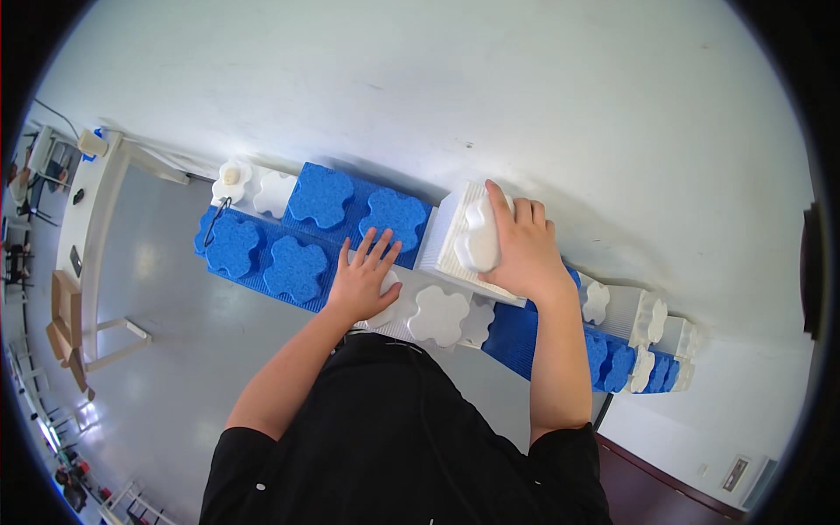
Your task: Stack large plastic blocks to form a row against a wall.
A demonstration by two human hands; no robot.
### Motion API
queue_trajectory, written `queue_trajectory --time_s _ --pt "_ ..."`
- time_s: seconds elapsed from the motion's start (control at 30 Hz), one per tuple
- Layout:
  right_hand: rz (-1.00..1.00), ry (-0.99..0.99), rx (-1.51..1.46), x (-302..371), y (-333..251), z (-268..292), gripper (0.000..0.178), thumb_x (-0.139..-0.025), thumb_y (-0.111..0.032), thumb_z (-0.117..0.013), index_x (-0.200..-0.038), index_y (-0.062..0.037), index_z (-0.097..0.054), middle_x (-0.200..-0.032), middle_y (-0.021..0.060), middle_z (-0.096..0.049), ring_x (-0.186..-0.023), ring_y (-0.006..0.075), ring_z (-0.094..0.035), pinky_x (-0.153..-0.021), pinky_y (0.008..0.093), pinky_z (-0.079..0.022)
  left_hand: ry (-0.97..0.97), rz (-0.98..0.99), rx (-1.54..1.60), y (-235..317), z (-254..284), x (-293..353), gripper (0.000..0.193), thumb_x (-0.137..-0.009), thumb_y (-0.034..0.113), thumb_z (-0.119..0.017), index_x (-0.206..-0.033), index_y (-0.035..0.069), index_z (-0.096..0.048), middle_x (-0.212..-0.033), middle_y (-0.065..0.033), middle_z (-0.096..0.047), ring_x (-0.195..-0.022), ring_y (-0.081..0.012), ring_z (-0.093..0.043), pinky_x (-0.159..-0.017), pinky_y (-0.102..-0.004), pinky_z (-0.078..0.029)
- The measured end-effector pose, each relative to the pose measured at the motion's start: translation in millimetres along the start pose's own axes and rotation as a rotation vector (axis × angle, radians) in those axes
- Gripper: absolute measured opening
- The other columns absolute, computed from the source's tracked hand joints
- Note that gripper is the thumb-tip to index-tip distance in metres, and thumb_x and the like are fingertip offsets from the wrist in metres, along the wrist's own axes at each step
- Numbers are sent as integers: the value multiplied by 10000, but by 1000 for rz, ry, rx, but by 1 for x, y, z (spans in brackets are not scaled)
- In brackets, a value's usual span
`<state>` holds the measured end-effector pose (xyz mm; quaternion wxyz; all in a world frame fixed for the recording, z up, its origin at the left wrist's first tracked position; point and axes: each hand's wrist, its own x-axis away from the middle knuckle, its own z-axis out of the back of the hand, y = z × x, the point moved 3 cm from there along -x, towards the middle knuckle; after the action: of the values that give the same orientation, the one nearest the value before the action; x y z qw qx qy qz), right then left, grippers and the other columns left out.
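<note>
My right hand (529, 249) grips a large white foam building block (448, 229) by the rounded, flower-shaped knob on its top. That block sits tilted, its left end close to a blue block (341, 206) in the back row. My left hand (357, 284) has its fingers spread, the tips at the edge of that blue block. Its palm lies over a knob of the white block (437, 315) in the front row, partly hiding it. Another blue block (262, 258) with knobs lies left of my left hand. What lies under the tilted block is hidden.
Blue and white blocks (626, 359) continue the row to the right along a pale wall (437, 87). At the row's left end, a small round item (231, 176) and a dark cord rest on the blocks. A white table (87, 201) and a cardboard box (66, 319) stand left.
</note>
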<state>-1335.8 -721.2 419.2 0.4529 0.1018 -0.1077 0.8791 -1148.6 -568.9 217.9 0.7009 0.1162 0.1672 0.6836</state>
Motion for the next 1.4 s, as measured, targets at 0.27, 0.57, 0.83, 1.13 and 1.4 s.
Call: queue_trajectory --time_s 0.27,0.57,0.83,1.13,1.4 --pt "21 -1 -16 -3 13 -24 1326 -570 -204 -985 -1666 -198 -239 -1457 231 -453 -1406 435 -401 -1143 587 -380 -13 4 9 1 3 0 819 -897 450 -703 -1620 185 -423 -1728 -84 -308 -1606 -343 -241 -1233 -681 -214" --pt "14 28 -9 -19 18 -54 1341 -546 -185 -988 -1663 -202 -244 -1467 214 -455 -1410 443 -384 -1141 589 -366 -30 1 -29 1 2 -2 817 -918 470 -679 -1629 179 -402 -1725 -98 -310 -1603 -350 -244 -1225 -686 -237" --pt "25 58 -54 -16 18 -48 1326 -534 -182 -992 -1655 -192 -284 -1450 203 -499 -1413 437 -403 -1149 567 -368 -67 17 -37 3 2 -3 825 -915 463 -675 -1635 181 -387 -1731 -99 -293 -1607 -353 -228 -1243 -664 -203" --pt "74 163 -111 15 23 9 1159 -598 -107 -890 -1627 -149 -359 -1380 209 -536 -1361 426 -458 -1100 528 -414 -106 26 -107 2 0 -4 833 -926 482 -644 -1645 166 -366 -1739 -103 -273 -1612 -349 -214 -1249 -668 -192" --pt "3 301 -73 118 63 30 1052 -707 -94 -819 -1618 12 -305 -1440 282 -488 -1388 471 -434 -1182 576 -339 -113 37 -119 1 0 -4 828 -927 478 -636 -1645 163 -369 -1733 -113 -288 -1608 -360 -222 -1248 -659 -201"
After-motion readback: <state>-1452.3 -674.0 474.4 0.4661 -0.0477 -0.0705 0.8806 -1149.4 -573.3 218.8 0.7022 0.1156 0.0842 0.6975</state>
